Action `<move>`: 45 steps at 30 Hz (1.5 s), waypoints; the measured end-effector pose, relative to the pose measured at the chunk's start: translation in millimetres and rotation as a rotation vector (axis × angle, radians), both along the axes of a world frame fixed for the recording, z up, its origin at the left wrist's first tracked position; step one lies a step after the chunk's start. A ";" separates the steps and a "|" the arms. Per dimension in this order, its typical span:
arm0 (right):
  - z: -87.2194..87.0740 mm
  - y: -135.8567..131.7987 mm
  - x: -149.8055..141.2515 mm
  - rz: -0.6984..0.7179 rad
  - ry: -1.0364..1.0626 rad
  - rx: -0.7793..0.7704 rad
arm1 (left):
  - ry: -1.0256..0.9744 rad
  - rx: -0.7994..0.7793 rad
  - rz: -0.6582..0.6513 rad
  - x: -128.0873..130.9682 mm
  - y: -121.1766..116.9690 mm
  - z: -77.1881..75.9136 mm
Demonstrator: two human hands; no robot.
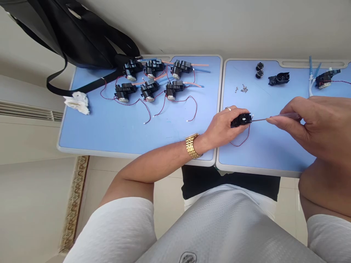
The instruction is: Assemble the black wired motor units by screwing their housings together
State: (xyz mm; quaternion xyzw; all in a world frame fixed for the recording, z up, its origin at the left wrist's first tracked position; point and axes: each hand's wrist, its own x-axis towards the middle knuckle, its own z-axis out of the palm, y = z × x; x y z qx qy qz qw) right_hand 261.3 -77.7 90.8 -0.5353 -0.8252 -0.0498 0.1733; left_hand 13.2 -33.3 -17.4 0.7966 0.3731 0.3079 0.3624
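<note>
My left hand [223, 126] is closed around a small black motor housing [241, 119], its fingers on either side, over the right-hand table. A thin red wire [244, 142] trails from the housing onto the blue top. In my right hand [309, 124] is a screwdriver [287, 115] with a clear handle, pinched between thumb and fingers. Its thin shaft points left and the tip meets the right end of the housing. Beyond my hands lie several small screws [244, 88], a black open housing part [279, 79] and two round black parts [259, 70].
On the left table [109, 128] stand several black motor units [175, 89] with red wires and blue and orange tubes. A crumpled tissue [78, 103] and a black bag [74, 33] are at the left. Another motor unit [326, 79] with tubes sits far right.
</note>
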 end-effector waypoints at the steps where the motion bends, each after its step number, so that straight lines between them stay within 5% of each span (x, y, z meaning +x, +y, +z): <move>1: 0.1 0.3 0.2 0.029 0.024 -0.014 | -0.002 0.003 0.001 0.1 0.0 0.1; 7: 6.1 1.0 -3.5 0.209 0.126 -0.070 | -0.010 0.002 0.002 0.4 0.4 0.7; 19: -3.1 5.0 0.2 0.026 0.058 0.082 | -0.022 -0.006 -0.001 0.1 0.5 -0.9; 26: 5.1 3.7 -3.7 0.173 0.131 0.001 | -0.023 -0.003 0.007 -0.1 1.2 0.5; 34: -7.8 5.3 0.7 0.024 0.039 0.153 | -0.015 -0.001 -0.010 -0.2 1.2 -3.2; 45: 3.3 -0.4 -3.5 0.123 0.146 -0.114 | -0.021 0.014 0.002 0.0 0.5 -0.3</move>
